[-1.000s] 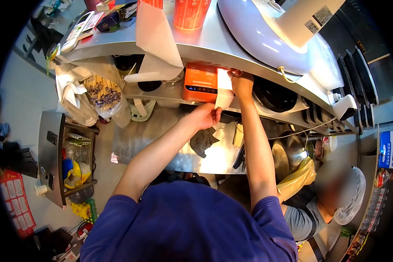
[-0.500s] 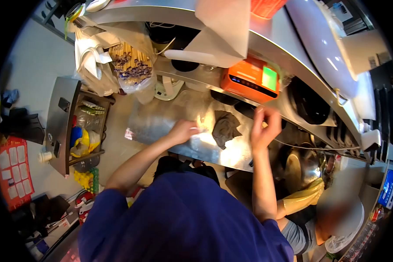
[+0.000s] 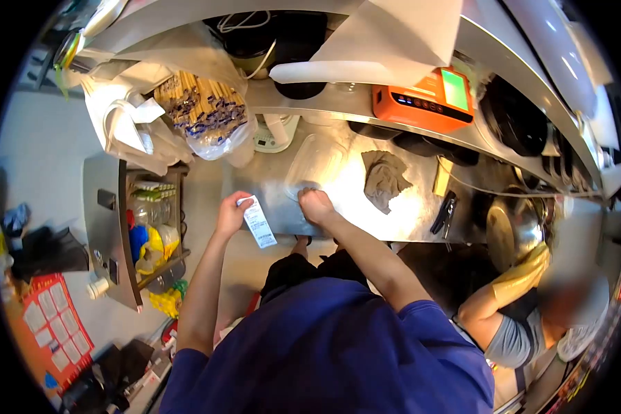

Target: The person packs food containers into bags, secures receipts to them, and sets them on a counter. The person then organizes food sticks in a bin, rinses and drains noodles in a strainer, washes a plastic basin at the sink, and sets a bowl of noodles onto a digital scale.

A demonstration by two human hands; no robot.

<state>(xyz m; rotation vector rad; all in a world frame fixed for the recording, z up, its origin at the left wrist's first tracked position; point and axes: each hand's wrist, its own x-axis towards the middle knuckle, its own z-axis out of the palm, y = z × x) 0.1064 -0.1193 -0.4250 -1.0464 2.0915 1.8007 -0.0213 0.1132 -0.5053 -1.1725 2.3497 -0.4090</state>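
Between the thumb and fingers of my left hand [image 3: 232, 214] hangs a white printed paper slip [image 3: 259, 224], just off the front edge of the steel counter. My right hand [image 3: 315, 205] is closed at the near end of a clear plastic container [image 3: 319, 160] on the counter; what its fingers hold, if anything, is hidden. A crumpled dark cloth [image 3: 385, 181] lies farther right on the metal.
An orange device [image 3: 423, 103] with a green screen sits on the shelf. Bagged chopsticks [image 3: 203, 110] are at the upper left, near a white scale [image 3: 277, 132]. Black-handled tools [image 3: 445, 214] lie right of the cloth. A co-worker in yellow sleeves [image 3: 523, 276] is at the right.
My left hand has moved left and now holds the slip. My right hand has come from near the orange device to the plastic container. The view has shifted.
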